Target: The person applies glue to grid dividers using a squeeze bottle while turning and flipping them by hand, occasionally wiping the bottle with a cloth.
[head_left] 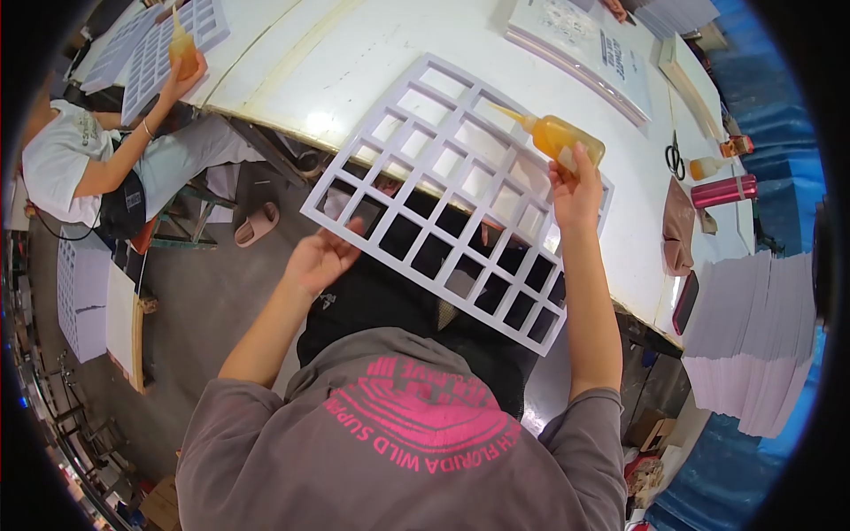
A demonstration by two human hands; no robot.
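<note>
A squeeze bottle of amber liquid (567,142) is held in my right hand (577,188), its fingers wrapped round the lower body. The bottle is tilted, its thin nozzle pointing left over the cells of a white grid frame (447,168). That frame has several rows of square openings; it lies partly on the table and juts over the front edge above my lap. My left hand (324,258) is at the frame's near left corner, palm up, with curled fingers at its rim. Some of those fingertips are hidden by the frame.
On the white table (292,80) are a wrapped printed pack (584,57), scissors (675,157), a pink-red flask (724,191) and a phone (685,303). Stacked sheets (753,336) stand at right. A co-worker (97,168) at left holds a similar bottle (182,53) over another grid.
</note>
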